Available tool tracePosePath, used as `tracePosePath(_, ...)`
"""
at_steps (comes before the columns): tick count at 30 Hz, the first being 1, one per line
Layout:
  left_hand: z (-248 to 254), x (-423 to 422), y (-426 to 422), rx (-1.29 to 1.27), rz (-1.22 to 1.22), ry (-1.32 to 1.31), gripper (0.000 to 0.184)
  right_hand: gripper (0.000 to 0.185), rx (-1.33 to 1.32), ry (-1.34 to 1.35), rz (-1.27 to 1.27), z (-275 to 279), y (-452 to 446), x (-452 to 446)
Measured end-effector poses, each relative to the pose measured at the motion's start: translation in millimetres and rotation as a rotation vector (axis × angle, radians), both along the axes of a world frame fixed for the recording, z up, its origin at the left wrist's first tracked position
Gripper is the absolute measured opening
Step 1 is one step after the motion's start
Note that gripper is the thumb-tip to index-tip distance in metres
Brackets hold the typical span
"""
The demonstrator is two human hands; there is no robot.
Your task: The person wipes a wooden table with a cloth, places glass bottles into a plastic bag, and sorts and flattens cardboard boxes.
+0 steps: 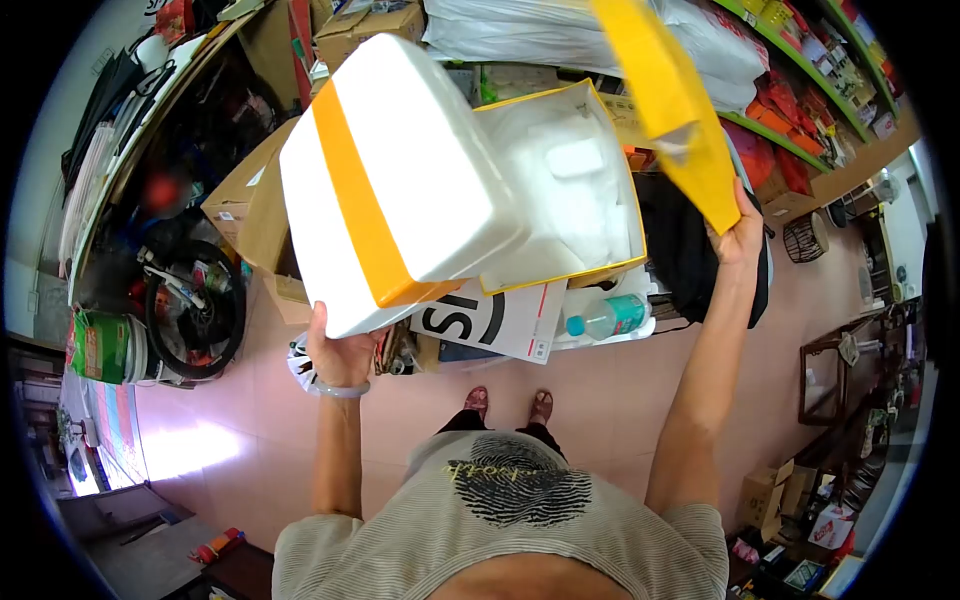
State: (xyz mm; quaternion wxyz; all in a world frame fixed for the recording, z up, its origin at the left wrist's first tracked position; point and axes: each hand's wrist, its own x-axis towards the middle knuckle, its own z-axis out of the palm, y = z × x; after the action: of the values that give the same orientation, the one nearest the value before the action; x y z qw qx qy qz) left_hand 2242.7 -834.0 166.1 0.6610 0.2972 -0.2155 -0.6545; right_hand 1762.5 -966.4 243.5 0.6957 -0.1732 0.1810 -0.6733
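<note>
My left hand [341,354] grips the lower edge of a white foam box [430,150], which is tilted and has an orange-yellow band round it. Its far side and what it holds, if anything, are hidden. Raised at the right, a flat yellow box lid [672,105] is pinched at its lower end by my right hand [742,236]; its upper part is blurred. Between the two lies an open box [641,225] with a yellow rim, lined with white material on which a small white piece [576,158] rests. The foam box covers its left side.
A water bottle [610,317] lies near the front edge beside a white printed carton [525,320]. A black bag [690,245] stands to the right. Cardboard boxes [262,200] and a wheel [195,310] are at the left; crowded green-edged shelves [780,140] are at the right.
</note>
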Motion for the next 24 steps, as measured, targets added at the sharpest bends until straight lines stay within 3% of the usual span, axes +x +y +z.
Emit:
tracePosePath(1,2.2,-5.1,-3.8,-0.027,-0.028,-0.007,0.054,0.031,0.044,-0.032,-0.091,-1.9,0.6,-8.4)
tracePosePath(5,8.9,-63.9,-21.4,0.124,0.037,-0.165,0.062,0.029,-0.004,-0.077,-0.013,-6.1,4.1,-15.0)
tracePosePath(8,2.4,-99.1,-28.4,0.084,-0.066,-0.282,0.064,0.034,-0.004,-0.035,0.003,-10.8,1.0,-12.2)
tracePosePath(14,-9.4,-122.6,-47.4,0.043,0.054,-0.396,0.059,0.038,0.057,0.111,0.337,-47.5,-14.1,1.4)
tracePosePath(16,-14.6,-111.6,-56.3,-0.003,-0.055,-0.266,0.059,0.036,0.118,0.234,0.290,-51.2,-7.6,18.4)
tracePosePath(18,-5.4,-114.7,-64.3,-0.029,-0.115,-0.146,0.061,0.040,0.008,0.231,0.283,-58.4,-7.6,25.9)
tracePosePath(20,-9.5,-110.8,-73.6,-0.029,-0.094,-0.091,0.062,0.042,0.067,0.210,0.336,-67.4,-11.7,26.7)
tracePosePath(24,-6.7,-124.0,-85.6,-0.067,-0.060,-0.140,0.059,0.056,-0.178,0.465,0.269,-71.2,-8.4,35.1)
